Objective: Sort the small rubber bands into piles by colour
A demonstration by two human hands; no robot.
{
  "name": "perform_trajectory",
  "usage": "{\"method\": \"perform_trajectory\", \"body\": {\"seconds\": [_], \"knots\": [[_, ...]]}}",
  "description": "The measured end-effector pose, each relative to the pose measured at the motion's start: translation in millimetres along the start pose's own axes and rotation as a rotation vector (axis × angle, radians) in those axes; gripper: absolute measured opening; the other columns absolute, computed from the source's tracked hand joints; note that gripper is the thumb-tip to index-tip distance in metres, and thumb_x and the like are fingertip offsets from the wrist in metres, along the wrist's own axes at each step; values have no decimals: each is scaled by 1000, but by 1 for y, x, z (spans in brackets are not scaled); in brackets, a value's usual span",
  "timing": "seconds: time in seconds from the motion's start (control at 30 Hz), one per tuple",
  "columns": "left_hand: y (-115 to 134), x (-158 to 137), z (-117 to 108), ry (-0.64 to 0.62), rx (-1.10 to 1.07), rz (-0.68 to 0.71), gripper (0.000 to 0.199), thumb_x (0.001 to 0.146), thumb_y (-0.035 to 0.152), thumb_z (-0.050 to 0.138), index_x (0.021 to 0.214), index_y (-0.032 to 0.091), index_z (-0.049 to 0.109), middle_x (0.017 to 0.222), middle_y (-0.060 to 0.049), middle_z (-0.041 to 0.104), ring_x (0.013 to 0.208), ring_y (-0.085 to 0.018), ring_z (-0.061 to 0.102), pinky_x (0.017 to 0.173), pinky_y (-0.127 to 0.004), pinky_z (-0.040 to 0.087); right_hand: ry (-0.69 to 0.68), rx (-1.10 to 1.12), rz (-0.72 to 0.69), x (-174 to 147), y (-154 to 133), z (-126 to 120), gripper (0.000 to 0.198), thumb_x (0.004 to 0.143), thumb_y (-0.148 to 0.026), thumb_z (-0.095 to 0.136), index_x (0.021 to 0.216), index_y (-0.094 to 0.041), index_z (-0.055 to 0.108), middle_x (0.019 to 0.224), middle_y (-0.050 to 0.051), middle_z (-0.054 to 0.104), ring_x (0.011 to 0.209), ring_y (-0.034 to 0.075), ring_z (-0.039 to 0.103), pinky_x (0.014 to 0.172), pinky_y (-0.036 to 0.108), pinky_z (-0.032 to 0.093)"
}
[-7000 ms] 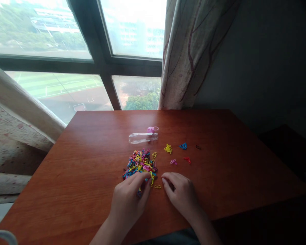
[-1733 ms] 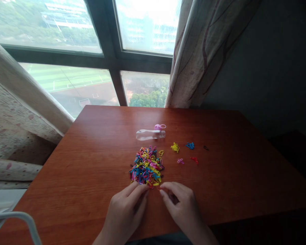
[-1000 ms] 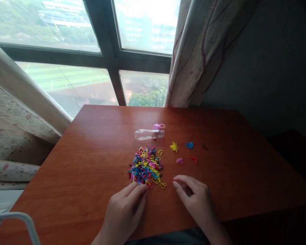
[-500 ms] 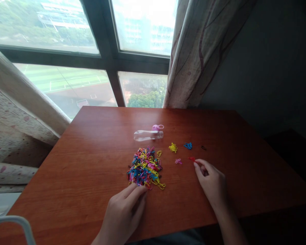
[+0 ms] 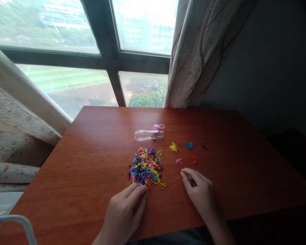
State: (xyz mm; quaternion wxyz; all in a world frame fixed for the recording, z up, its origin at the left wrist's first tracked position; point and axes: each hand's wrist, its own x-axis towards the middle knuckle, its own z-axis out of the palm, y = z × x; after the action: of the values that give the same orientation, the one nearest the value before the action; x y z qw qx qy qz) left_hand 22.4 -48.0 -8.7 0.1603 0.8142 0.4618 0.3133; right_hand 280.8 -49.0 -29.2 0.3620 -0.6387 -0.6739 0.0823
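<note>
A heap of small coloured loops (image 5: pixel 145 166), shaped like pear-shaped safety pins, lies on the brown table. At its near edge is my left hand (image 5: pixel 126 207), fingers and thumb pinched together; what the fingertips hold, if anything, is hidden. My right hand (image 5: pixel 199 189) is over the table right of the heap, thumb and forefinger closed with nothing visible between them. Just beyond it lie a few red loops (image 5: pixel 192 160) and pink loops (image 5: pixel 179 161). Farther back are a yellow cluster (image 5: pixel 173 147), a blue cluster (image 5: pixel 188 145) and a small black piece (image 5: pixel 204 147).
A clear bottle (image 5: pixel 146 135) lies on its side behind the heap, with a pink ringed cap (image 5: pixel 156 127) beside its neck. The table (image 5: pixel 79 163) reaches to a window between curtains (image 5: pixel 186 75). A white curved tube (image 5: pixel 17 219) stands at the lower left.
My right hand has let go of the red loops and moved left and toward me. The red loops stay on the table. My left hand holds its place at the heap.
</note>
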Motion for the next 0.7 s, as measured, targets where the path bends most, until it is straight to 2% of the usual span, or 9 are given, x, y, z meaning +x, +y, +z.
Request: {"method": "perform_trajectory", "body": {"seconds": [0.27, 0.5, 0.7], "knots": [[1, 1, 3, 6, 80, 9, 17, 93, 20, 50, 98, 24, 66, 83, -1, 71, 69, -14, 69, 61, -21, 53, -109, 9, -80, 4, -12, 12, 20, 96, -24, 50, 88, -20, 68, 76, 3, 70, 63, 15, 65, 63, 25, 49], [2, 6, 3, 97, 211, 2, 19, 95, 25, 48, 101, 23, 66, 87, -2, 73, 69, -14, 71, 59, -21, 53, -114, 1, -86, 4, -13, 11, 19, 95, -24, 50, 88, -21, 67, 74, 2, 70, 62, 15, 64, 61, 25, 47], [3, 7, 4, 85, 285, 28, 22, 97, 27, 45, 101, 23, 66, 86, -2, 74, 69, -16, 71, 59, -24, 53, -124, 7, -80, 5, -14, 10, 20, 96, -24, 49, 88, -21, 67, 72, 2, 68, 62, 15, 63, 60, 25, 46]]}}
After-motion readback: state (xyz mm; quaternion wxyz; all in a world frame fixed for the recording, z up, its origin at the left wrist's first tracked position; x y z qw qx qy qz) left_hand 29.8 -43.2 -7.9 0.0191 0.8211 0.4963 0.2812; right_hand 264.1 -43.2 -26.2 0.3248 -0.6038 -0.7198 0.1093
